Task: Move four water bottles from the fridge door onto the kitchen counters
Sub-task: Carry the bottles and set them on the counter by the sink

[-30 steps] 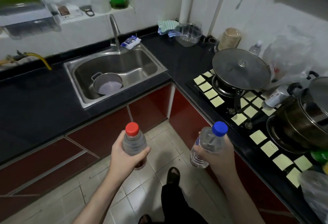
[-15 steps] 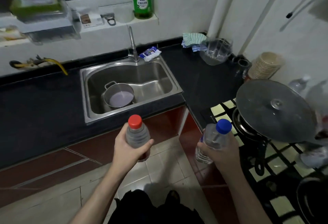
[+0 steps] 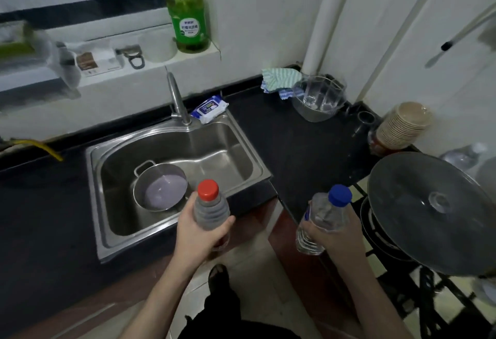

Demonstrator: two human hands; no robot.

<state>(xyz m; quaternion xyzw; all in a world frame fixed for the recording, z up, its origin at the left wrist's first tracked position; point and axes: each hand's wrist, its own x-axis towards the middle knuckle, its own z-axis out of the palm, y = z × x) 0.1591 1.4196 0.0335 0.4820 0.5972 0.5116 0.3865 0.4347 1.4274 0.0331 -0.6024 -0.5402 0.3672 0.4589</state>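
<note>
My left hand [image 3: 200, 234] grips a clear water bottle with a red cap [image 3: 210, 208], held upright over the front edge of the sink. My right hand [image 3: 335, 234] grips a clear water bottle with a blue cap [image 3: 323, 216], tilted slightly, just in front of the corner of the black counter [image 3: 298, 145]. Another clear bottle [image 3: 464, 156] lies at the far right behind the pan lid. The fridge is out of view.
A steel sink [image 3: 236, 150] holds a small pot [image 3: 161, 185]. On the corner counter stand a clear plastic jug [image 3: 319, 99], a striped cloth [image 3: 279, 79] and stacked bowls [image 3: 402, 126]. A lidded pan [image 3: 429, 212] sits on the stove at right. A green detergent bottle [image 3: 188, 16] stands on the ledge.
I have stepped closer to the sink corner and the view has swung left and up. Both hands still hold their bottles, now nearer the counter edge.
</note>
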